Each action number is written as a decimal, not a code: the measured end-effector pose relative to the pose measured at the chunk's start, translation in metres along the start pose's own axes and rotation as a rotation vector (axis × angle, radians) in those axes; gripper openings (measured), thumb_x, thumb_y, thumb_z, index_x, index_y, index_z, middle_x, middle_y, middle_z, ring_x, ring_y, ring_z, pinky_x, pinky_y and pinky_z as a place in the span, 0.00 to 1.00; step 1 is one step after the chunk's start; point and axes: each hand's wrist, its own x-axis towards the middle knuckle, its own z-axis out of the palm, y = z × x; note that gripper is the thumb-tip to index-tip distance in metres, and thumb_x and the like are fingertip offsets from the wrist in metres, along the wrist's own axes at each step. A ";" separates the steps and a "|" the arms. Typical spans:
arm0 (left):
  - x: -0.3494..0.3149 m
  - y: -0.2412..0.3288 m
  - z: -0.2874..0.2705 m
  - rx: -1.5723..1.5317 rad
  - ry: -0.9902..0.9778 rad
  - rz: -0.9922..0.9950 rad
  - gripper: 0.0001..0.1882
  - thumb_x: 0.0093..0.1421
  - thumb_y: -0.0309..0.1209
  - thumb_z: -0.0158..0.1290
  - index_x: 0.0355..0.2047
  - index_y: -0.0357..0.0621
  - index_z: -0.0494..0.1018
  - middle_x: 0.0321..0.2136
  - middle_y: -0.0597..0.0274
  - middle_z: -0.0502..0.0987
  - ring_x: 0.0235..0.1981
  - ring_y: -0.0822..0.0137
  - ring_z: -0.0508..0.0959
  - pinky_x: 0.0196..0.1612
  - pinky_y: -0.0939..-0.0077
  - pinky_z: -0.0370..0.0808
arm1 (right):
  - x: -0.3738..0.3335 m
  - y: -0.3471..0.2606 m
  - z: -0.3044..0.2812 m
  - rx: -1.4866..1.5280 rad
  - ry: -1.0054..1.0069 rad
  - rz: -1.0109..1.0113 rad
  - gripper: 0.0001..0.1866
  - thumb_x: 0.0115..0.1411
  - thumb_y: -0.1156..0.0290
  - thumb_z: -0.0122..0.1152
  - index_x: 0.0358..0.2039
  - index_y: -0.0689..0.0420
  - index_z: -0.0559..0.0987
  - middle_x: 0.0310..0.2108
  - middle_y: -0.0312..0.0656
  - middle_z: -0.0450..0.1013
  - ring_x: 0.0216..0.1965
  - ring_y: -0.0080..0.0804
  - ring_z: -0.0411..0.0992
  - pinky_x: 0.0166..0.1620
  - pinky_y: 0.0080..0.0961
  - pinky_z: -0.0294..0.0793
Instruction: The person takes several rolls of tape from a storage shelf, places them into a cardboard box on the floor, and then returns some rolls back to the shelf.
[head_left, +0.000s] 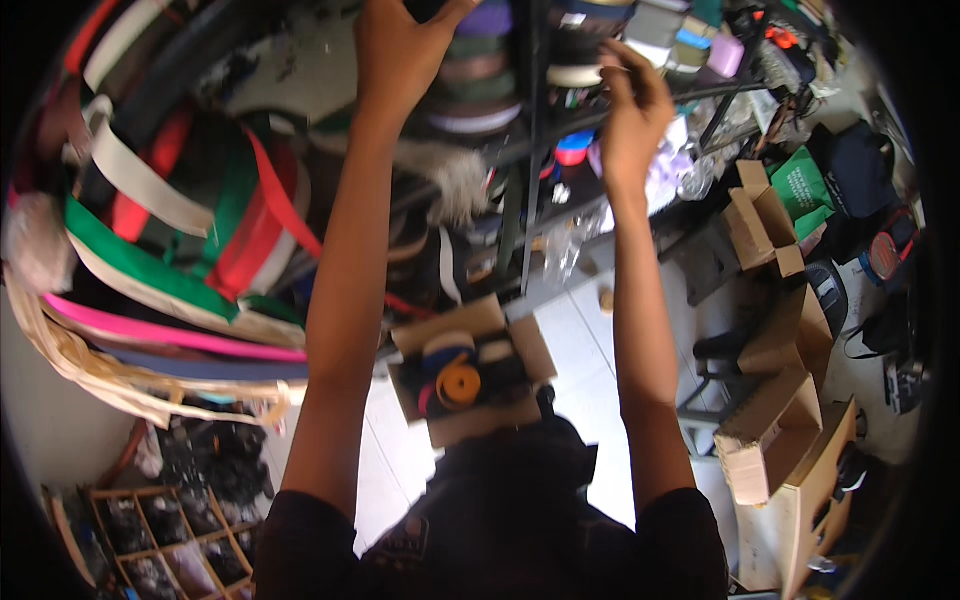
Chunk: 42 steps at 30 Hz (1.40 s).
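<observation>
Both my arms reach up and forward to a dark metal shelf rack (pixel 533 150) holding stacked rolls of webbing or ribbon. My left hand (pixel 408 45) is at the top edge of the view, left of a stack of purple, brown and green rolls (pixel 477 70). Its fingertips are cut off, and something dark shows between thumb and fingers. My right hand (pixel 638 110) is raised just right of a stack of black and white rolls (pixel 577 60). Its fingers are bent and apart with nothing visible in them; whether they touch the rolls is unclear.
Red, green, white and pink straps (pixel 150 270) hang at the left. Below the rack, an open carton (pixel 480 425) holds rolls, one of them orange. Several cardboard boxes (pixel 770 435) stand at the right by a dark chair (pixel 725 350). A divided wooden box (pixel 165 540) sits lower left.
</observation>
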 end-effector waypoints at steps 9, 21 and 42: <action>-0.368 -0.011 -0.054 -0.436 0.011 -0.985 0.08 0.62 0.27 0.55 0.39 0.36 0.77 0.26 0.60 0.81 0.27 0.73 0.80 0.29 0.82 0.75 | -0.324 0.061 -0.101 -0.268 -0.751 0.758 0.09 0.58 0.80 0.56 0.40 0.63 0.78 0.32 0.42 0.78 0.33 0.29 0.77 0.38 0.25 0.74; -0.651 -0.025 -0.101 -0.324 -0.280 -1.824 0.14 0.61 0.26 0.53 0.45 0.32 0.71 0.36 0.51 0.78 0.29 0.63 0.81 0.29 0.69 0.82 | -0.490 0.125 -0.046 -0.937 -1.671 0.620 0.36 0.49 0.43 0.65 0.51 0.56 0.75 0.46 0.52 0.75 0.49 0.47 0.74 0.52 0.39 0.73; -0.651 -0.033 -0.119 -0.252 -0.539 -1.602 0.13 0.59 0.34 0.55 0.41 0.40 0.74 0.31 0.54 0.79 0.31 0.65 0.81 0.33 0.71 0.78 | -0.476 0.173 -0.128 -0.968 -1.239 0.429 0.27 0.51 0.69 0.61 0.53 0.57 0.69 0.48 0.53 0.71 0.48 0.52 0.72 0.51 0.45 0.72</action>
